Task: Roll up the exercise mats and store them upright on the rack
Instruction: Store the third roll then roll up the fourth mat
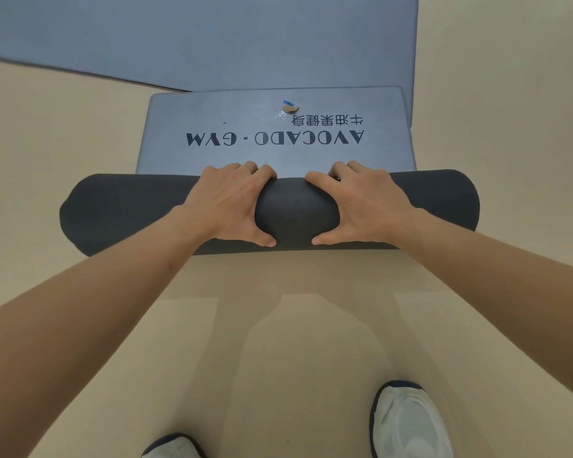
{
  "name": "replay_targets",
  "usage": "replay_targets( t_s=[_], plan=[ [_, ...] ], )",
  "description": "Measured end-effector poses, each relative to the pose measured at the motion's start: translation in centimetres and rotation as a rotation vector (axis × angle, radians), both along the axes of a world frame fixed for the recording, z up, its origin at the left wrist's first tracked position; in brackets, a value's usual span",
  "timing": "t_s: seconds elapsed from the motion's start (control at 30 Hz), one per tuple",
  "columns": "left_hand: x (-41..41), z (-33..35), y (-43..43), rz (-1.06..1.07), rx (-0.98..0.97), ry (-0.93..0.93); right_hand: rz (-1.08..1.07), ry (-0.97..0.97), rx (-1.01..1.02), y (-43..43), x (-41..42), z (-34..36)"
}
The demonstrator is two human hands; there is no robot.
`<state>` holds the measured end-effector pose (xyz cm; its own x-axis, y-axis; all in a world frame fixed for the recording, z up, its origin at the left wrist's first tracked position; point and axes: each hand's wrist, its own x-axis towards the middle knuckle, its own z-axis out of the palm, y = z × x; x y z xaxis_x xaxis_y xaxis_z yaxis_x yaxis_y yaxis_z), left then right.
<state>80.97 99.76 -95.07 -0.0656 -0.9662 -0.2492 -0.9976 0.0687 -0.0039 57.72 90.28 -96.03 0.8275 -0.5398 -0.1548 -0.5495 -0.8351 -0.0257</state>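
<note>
Beige floor [80, 133] fills the room from edge to edge, and at its near end two white shoes [411, 421] mark where a person stands bent over the work. Further out, bare forearms reach to a thick dark roll [113, 213], the wound part of a grey mat [278, 153] lying flat on the floor. The left hand [232, 206] and the right hand [364, 203] sit close together at the middle of the roll, palms pressing down, fingers hooked over its far side and thumbs tucked under the near side, both clamped on it. Only a short stretch of mat is left unrolled beyond the fingers, carrying upside-down lettering and a small scrap of tape [290, 107]. The rolling looks nearly finished. To finish it well, even pressure from both palms should keep the roll tight, and the two ends wants watching so they stay flush and do not cone. Past it, a second mat [196, 38] lies open on the floor, touching or overlapping the first at its far edge. No rack is in view.
</note>
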Motion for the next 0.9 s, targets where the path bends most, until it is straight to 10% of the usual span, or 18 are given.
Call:
replay_targets(
  t_s=[0.63, 0.9],
  plan=[
    [-7.8, 0.4, 11.9, 0.024, 0.442, 0.274, -0.06, 0.182, 0.528, 11.7, -8.7, 1.4],
    [-6.6, 0.6, 13.0, 0.086, 0.092, 0.353, -0.206, 0.165, 0.799, 6.1, -6.6, 0.1]
  ],
)
